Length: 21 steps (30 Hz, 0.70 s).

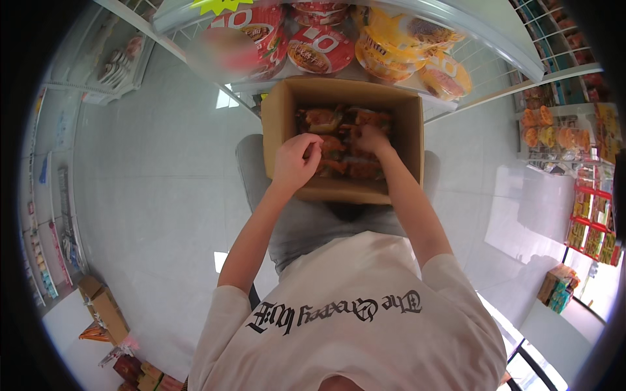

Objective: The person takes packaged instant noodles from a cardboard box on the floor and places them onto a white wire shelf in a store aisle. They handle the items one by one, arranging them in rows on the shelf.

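Observation:
An open cardboard box (pixel 342 193) rests before me at my lap, against the front of a shelf. Inside it lie several shiny food packets in orange, red and dark wrapping, such as the packet at the back left (pixel 320 119). My left hand (pixel 299 159) hovers over the box's left part with its fingers curled; nothing shows in it. Down among the packets on the right is my right hand (pixel 370 139). Its fingertips are blurred and partly hidden, so whether they grip the packet under them (pixel 364 168) cannot be told.
Red instant noodle bowls (pixel 320 51) and yellow noodle bowls (pixel 391 49) stand on the shelf just beyond the box. Its clear front rail (pixel 469 29) arches overhead. Stocked racks line both sides. A cardboard carton (pixel 107 310) is at the lower left, above the tiled floor (pixel 156 195).

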### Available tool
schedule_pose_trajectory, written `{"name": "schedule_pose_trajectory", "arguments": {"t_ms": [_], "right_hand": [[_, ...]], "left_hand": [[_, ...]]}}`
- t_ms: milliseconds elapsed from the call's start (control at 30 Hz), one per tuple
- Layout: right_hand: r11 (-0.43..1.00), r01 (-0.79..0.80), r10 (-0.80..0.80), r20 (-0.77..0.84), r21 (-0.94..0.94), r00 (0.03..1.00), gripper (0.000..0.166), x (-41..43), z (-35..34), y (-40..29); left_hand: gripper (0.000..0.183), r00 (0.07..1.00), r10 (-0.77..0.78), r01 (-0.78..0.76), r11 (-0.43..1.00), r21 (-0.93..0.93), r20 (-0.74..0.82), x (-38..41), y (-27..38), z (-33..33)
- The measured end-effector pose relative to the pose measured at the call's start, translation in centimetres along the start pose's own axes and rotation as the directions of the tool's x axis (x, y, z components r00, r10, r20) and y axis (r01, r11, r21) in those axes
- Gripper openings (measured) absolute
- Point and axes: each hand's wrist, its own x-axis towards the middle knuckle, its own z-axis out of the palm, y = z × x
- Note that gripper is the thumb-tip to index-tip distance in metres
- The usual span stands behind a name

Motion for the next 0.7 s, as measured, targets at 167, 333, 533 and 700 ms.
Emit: {"name": "schedule_pose_trajectory", "arguments": {"t_ms": [167,333,533,700], "right_hand": [[0.951,0.120,-0.158,0.116,0.285,0.981,0.022,-7.2,-8.4,-9.0],[0.486,0.720,-0.482,-0.535,0.496,0.694,0.010,-23.2,-18.7,-19.8],[0.307,0.951,-0.446,-0.878,0.035,0.176,0.009,-35.3,-23.2,-23.0],[0.372,0.924,-0.415,-0.907,-0.090,0.079,0.006,-38.0,-23.5,-22.2]], "left_hand": [[0.008,0.999,-0.022,0.022,1.000,-0.012,-0.029,-0.3,-0.3,-0.4],[0.008,0.997,-0.076,0.076,0.997,-0.022,0.012,1.0,0.6,-0.4],[0.010,0.998,-0.048,0.047,0.999,0.012,0.047,0.1,-0.3,-0.3],[0.008,0.997,-0.039,0.040,0.999,-0.015,0.074,0.7,-0.2,-0.2]]}}
